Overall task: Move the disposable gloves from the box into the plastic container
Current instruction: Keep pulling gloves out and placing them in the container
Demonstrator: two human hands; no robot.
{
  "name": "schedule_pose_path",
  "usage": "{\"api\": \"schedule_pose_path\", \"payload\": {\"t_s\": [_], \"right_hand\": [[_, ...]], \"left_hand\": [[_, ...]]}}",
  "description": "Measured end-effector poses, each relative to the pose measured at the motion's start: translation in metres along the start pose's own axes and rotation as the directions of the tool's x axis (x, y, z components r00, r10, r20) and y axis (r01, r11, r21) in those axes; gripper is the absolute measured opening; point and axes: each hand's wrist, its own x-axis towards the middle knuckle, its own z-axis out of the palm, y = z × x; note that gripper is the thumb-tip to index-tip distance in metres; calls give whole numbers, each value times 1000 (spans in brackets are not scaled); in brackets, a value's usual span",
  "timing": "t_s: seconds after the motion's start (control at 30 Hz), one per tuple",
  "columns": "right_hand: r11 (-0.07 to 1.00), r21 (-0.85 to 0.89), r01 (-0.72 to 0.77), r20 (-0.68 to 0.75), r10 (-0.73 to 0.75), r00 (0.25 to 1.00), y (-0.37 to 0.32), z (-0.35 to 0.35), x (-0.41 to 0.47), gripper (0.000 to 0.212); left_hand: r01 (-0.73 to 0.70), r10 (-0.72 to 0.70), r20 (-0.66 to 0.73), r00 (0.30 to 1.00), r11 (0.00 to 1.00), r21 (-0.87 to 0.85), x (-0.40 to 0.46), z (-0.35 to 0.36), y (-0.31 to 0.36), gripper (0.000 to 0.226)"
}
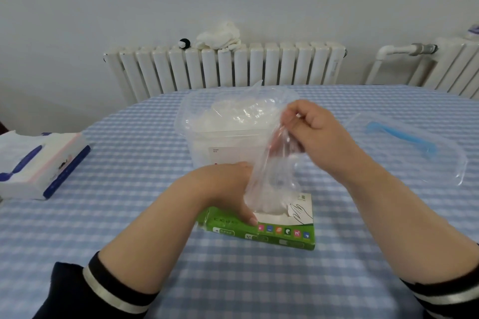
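Note:
A green and white glove box (280, 233) lies on the checked tablecloth in front of me. My left hand (223, 189) rests on its top left side, thumb along the edge, holding it down. My right hand (308, 127) pinches a clear disposable glove (269, 176) and holds it up above the box; the glove's lower end still reaches the box opening. Behind stands the clear plastic container (220, 142), open on top, with several crumpled gloves (233, 114) heaped inside.
The container's clear lid with a blue handle (404, 137) lies to the right. A tissue pack (39, 163) sits at the left table edge. A white radiator (223, 67) with a cloth on it lines the wall behind the table.

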Motion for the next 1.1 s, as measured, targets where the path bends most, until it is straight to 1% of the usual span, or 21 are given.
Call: {"api": "schedule_pose_path", "payload": {"t_s": [0.07, 0.1, 0.17, 0.2, 0.23, 0.27, 0.3, 0.33, 0.37, 0.4, 0.43, 0.47, 0.5, 0.57, 0.6, 0.7, 0.77, 0.83, 0.93, 1.0, 1.1], "right_hand": [[988, 151, 10, -68, 1, 998, -6, -10, 0, 24], [985, 173, 8, -72, 5, 997, -8, -13, 0, 24], [984, 177, -14, -76, 28, 997, -7, -17, 1, 22], [979, 201, -30, -80, 47, 996, -5, -18, 2, 19], [974, 223, -41, -80, 60, 995, -4, -18, 3, 16], [972, 230, -44, -86, 65, 994, -3, -18, 4, 14], [974, 223, -46, -93, 68, 993, -2, -17, 5, 14], [977, 210, -43, -102, 65, 993, -1, -16, 6, 15], [979, 199, -41, -110, 64, 992, -1, -15, 6, 15], [982, 186, -34, -123, 57, 991, 0, -14, 6, 15], [985, 171, -27, -140, 52, 989, 0, -12, 7, 15], [987, 159, -24, -161, 50, 986, 0, -11, 7, 16], [986, 161, -32, -182, 61, 981, 0, -10, 8, 17], [980, 192, -62, -215, 103, 971, 3, -7, 10, 16], [975, 207, -83, -221, 129, 967, 4, -6, 11, 14], [952, 266, -151, -158, 197, 968, 5, -6, 13, 6], [954, 224, -199, -78, 221, 972, 4, -10, 15, 24], [967, 150, -206, -26, 212, 977, 1, -15, 20, 36], [979, -38, -198, -60, 195, 979, 0, -26, 39, 42], [961, -192, -202, -97, 186, 978, 0, -30, 55, 42], [906, -381, -186, -126, 149, 981, 5, -32, 81, 39]], "left_hand": [[34, -34, -23, 999, 999, -20, -2, -3, -3, 89], [33, -34, -7, 999, 998, -61, -4, -8, -7, 86], [-74, 91, 51, 995, 961, -266, -12, -21, -14, 87], [-154, 186, 48, 981, 909, -389, -19, -29, -15, 94], [-204, 245, 20, 969, 847, -492, -26, -34, -19, 102], [-234, 270, -25, 962, 779, -582, -30, -38, -17, 102], [-266, 282, -89, 955, 690, -673, -31, -38, -17, 92], [-297, 266, -172, 949, 558, -775, -31, -39, -15, 74], [-312, 195, -250, 948, 424, -850, -33, -44, -9, 57], [-305, 116, -282, 952, 302, -903, -32, -46, -6, 53], [-320, 85, -308, 947, 232, -918, -31, -48, -5, 63], [-350, 54, -347, 936, 235, -907, -31, -48, -3, 72], [-378, -12, -396, 918, 274, -884, -30, -48, -1, 73], [-415, -177, -498, 849, 362, -835, -28, -47, 1, 62], [-434, -235, -532, 813, 364, -824, -26, -47, 9, 56], [-479, -322, -620, 715, 420, -771, -20, -47, 13, 32], [-479, -342, -682, 647, 514, -712, -19, -51, 10, 20], [-428, -328, -728, 602, 636, -642, -14, -56, 4, 26], [-281, -319, -764, 561, 795, -538, -2, -69, -7, 32], [-169, -311, -755, 577, 859, -483, 7, -80, -19, 33], [30, -310, -711, 632, 926, -377, 20, -93, -38, 29]]}}
